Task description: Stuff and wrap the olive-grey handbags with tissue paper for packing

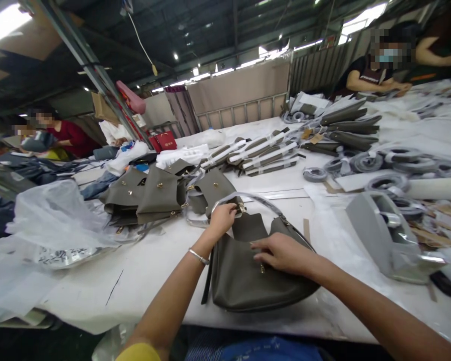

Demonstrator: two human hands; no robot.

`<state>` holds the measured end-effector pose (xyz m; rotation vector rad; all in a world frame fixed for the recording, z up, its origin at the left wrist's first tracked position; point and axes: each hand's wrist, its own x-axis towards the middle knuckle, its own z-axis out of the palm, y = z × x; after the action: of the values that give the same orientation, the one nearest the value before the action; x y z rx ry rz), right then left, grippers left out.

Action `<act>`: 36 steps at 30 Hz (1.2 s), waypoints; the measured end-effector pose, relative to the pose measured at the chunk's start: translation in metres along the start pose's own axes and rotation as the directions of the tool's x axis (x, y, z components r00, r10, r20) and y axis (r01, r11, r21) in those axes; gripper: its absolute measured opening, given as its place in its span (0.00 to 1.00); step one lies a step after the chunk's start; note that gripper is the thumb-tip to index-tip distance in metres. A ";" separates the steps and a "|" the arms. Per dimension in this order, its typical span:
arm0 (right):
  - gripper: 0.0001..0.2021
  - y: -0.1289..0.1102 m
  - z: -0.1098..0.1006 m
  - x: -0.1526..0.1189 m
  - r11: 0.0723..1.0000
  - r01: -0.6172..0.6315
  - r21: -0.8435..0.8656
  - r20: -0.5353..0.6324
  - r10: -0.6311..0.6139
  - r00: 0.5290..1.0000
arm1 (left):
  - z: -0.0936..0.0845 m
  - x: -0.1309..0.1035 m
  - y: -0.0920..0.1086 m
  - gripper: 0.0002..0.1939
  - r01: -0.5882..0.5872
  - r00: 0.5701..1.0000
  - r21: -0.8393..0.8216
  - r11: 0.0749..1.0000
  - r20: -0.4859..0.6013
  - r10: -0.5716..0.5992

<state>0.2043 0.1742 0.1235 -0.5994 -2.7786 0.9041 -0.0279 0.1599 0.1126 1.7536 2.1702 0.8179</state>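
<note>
An olive-grey handbag point(255, 286) lies on the white-covered table in front of me, its mouth facing away and its flap point(248, 226) folded back. My left hand point(224, 218) is closed at the bag's far left corner, by the gold buckle where the plastic-wrapped handle point(261, 199) joins. At the front panel's top edge, my right hand point(281, 252) grips with thumb and forefinger, just above a small gold clasp point(262, 269). What the other right fingers touch is hidden. Several similar handbags point(160, 193) stand beyond my left hand.
Clear plastic bags point(56, 215) lie at the left. Wrapped straps point(263, 150) and rolled straps point(366, 161) are spread across the back and right. A grey tape dispenser point(383, 235) stands at the right. Co-workers are at the far left and far right.
</note>
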 end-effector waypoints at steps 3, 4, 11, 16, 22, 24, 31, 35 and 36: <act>0.10 0.021 -0.013 0.033 0.956 -0.097 0.278 -0.141 0.141 0.980 | 0.020 0.007 -0.006 0.09 0.067 0.995 0.082 0.994 0.075 -0.073; 0.09 0.028 -0.015 0.046 0.928 -0.132 0.347 -0.154 0.195 0.969 | 0.027 0.006 -0.008 0.12 0.083 0.992 0.096 0.992 0.092 -0.092; 0.24 0.044 -0.004 0.087 0.677 -0.262 0.688 0.003 0.358 0.934 | 0.045 -0.005 -0.015 0.18 0.003 0.999 -0.008 1.000 0.052 -0.003; 0.29 0.022 -0.013 0.048 0.409 -0.203 0.890 0.070 0.318 0.946 | 0.029 -0.029 -0.002 0.13 -0.181 0.983 -0.085 0.980 -0.033 0.179; 0.16 -0.016 -0.005 -0.016 0.001 -0.131 0.991 0.120 0.377 0.918 | 0.016 -0.076 0.018 0.15 -0.381 0.924 -0.069 0.922 -0.046 0.379; 0.16 -0.025 0.006 -0.030 -0.036 -0.190 0.981 0.188 0.408 0.893 | 0.014 -0.087 0.021 0.16 -0.447 0.894 -0.007 0.895 -0.053 0.446; 0.20 -0.034 0.023 -0.047 -0.052 -0.267 0.962 0.268 0.358 0.895 | 0.008 -0.101 0.028 0.16 -0.649 0.746 0.219 0.729 -0.008 0.666; 0.16 -0.030 0.030 -0.048 -0.034 -0.219 0.975 0.216 0.363 0.906 | 0.007 -0.103 0.028 0.17 -0.591 0.800 0.143 0.794 -0.027 0.600; 0.16 -0.028 0.032 -0.048 -0.037 -0.209 0.977 0.208 0.361 0.909 | 0.006 -0.104 0.028 0.17 -0.572 0.817 0.104 0.814 -0.023 0.577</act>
<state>0.2304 0.1162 0.1132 -0.8239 -1.0954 2.4135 0.0243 0.0654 0.1063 2.5206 1.7224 0.9011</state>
